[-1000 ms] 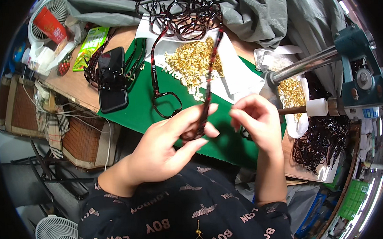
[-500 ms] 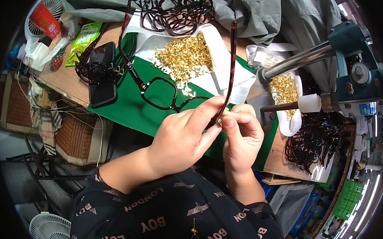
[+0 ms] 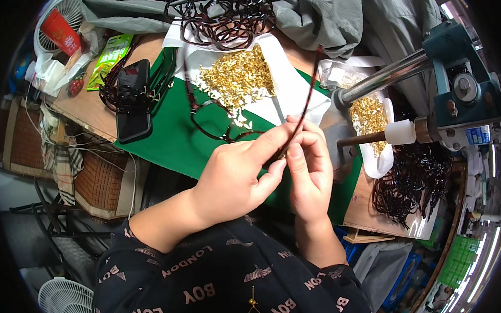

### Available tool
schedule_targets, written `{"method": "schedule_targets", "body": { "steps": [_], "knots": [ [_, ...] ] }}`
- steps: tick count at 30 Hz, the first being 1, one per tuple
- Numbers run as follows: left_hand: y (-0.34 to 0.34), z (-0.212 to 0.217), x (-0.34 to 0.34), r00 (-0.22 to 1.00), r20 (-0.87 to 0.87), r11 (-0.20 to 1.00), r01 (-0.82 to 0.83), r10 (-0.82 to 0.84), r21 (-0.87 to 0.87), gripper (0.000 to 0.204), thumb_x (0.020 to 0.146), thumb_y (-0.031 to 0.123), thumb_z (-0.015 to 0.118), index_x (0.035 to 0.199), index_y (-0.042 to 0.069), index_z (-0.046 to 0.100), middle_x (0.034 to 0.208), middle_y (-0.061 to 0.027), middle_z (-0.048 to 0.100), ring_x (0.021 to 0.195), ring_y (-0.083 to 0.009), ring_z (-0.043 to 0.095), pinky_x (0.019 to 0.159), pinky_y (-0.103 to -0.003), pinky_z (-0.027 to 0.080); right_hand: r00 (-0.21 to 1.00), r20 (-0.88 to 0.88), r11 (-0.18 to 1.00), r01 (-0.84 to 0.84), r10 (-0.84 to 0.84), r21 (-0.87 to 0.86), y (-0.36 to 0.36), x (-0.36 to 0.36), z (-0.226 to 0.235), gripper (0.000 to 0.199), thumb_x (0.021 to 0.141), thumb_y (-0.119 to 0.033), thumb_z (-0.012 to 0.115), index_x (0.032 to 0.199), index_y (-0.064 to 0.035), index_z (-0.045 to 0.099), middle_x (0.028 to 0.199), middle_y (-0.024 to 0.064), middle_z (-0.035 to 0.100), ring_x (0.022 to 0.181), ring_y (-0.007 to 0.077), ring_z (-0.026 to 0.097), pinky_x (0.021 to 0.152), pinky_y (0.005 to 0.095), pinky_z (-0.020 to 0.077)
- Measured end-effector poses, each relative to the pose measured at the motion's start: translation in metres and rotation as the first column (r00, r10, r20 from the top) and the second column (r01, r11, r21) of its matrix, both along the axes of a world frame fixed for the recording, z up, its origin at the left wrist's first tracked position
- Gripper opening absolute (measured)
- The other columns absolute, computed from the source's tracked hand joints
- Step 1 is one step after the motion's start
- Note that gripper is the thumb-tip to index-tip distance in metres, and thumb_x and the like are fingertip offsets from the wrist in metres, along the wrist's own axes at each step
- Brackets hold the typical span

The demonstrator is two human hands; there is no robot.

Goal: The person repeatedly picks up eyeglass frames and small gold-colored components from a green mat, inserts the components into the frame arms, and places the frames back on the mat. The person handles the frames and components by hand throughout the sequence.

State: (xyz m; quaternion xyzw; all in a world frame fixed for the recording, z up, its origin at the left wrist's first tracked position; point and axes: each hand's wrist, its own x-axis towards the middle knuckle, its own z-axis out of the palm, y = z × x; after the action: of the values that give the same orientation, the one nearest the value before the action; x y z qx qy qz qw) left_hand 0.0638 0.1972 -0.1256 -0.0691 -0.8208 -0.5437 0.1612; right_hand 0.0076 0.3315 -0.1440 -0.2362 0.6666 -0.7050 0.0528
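Note:
My left hand (image 3: 229, 174) is closed round one side of a dark reddish-brown eyeglass frame (image 3: 310, 92), near the hinge. The other temple and rim stretch away to the left over the green mat (image 3: 166, 154), slightly blurred. Thumb and fingers of my right hand (image 3: 310, 179) pinch the near temple close to the same hinge. A tiny gold spot shows between the fingertips, too small to name. Beyond my hands, a heap of small gold metal pieces (image 3: 241, 78) lies on white paper (image 3: 287, 71).
A green bench press (image 3: 465, 88) with a steel column stands at right. Near it are a second gold heap (image 3: 369, 118) and a tangle of dark eyewear parts (image 3: 411, 186). More dark frames (image 3: 222, 18) lie at the back; a black phone (image 3: 134, 125) is at left.
The eyeglass frame has tilted, its free temple and rim swinging slightly and blurring. My right hand has shifted a little left and up, its fingers now further along the near temple.

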Motion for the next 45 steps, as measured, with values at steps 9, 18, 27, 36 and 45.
{"method": "schedule_targets", "body": {
  "steps": [9,18,27,36,45],
  "knots": [
    [-0.006,0.013,-0.001,0.921,0.208,0.814,0.166,-0.329,0.556,0.050,0.085,-0.007,0.049,0.134,0.000,0.039,0.102,-0.0064,0.062,0.090,-0.0087,0.059,0.077,-0.022,0.049,0.978,-0.106,0.984,-0.177,0.179,0.028,0.020,-0.015,0.013,0.010,0.078,-0.003,0.066,0.086,-0.0025,0.060,0.112,0.0141,0.055,0.106,0.0239,0.049,0.094,0.0358,0.0359],
    [-0.008,0.018,0.000,0.860,0.219,0.656,0.164,-0.461,0.736,0.052,0.087,-0.005,0.048,0.137,0.001,0.033,0.101,-0.0071,0.062,0.088,-0.0112,0.061,0.075,-0.023,0.050,0.855,-0.492,0.968,-0.044,0.164,0.246,0.026,-0.018,0.023,0.015,0.070,-0.005,0.069,0.084,-0.0071,0.063,0.111,0.0154,0.056,0.107,0.0334,0.048,0.093,0.0420,0.0365],
    [-0.001,0.016,-0.004,0.890,0.168,0.650,0.169,-0.423,0.740,0.051,0.091,0.002,0.047,0.139,0.001,0.029,0.093,-0.0035,0.060,0.081,-0.0048,0.054,0.071,-0.021,0.048,0.780,-0.626,0.957,0.185,-0.004,0.225,0.022,-0.006,0.021,0.020,0.068,-0.003,0.071,0.085,-0.0053,0.062,0.103,0.0128,0.060,0.097,0.0320,0.053,0.086,0.0409,0.0425],
    [0.008,0.019,-0.007,0.887,0.143,0.678,0.222,-0.438,0.700,0.048,0.095,0.005,0.041,0.140,-0.002,0.024,0.111,-0.0107,0.059,0.088,-0.0079,0.056,0.073,-0.022,0.047,0.854,-0.520,0.975,0.133,-0.023,0.176,0.030,-0.008,0.022,0.017,0.071,-0.004,0.071,0.086,-0.0026,0.061,0.098,0.0138,0.062,0.094,0.0316,0.056,0.085,0.0399,0.0435],
    [0.029,0.044,-0.024,0.931,0.033,0.513,0.171,-0.364,0.841,0.042,0.091,0.004,0.042,0.132,0.000,0.031,0.124,-0.0234,0.052,0.069,-0.0130,0.062,0.052,-0.017,0.047,0.994,-0.103,0.993,-0.051,0.040,-0.107,0.051,0.001,0.018,0.029,0.088,-0.015,0.059,0.110,0.0035,0.052,0.109,0.0151,0.055,0.100,0.0210,0.053,0.088,0.0316,0.0405]
  ]
}}
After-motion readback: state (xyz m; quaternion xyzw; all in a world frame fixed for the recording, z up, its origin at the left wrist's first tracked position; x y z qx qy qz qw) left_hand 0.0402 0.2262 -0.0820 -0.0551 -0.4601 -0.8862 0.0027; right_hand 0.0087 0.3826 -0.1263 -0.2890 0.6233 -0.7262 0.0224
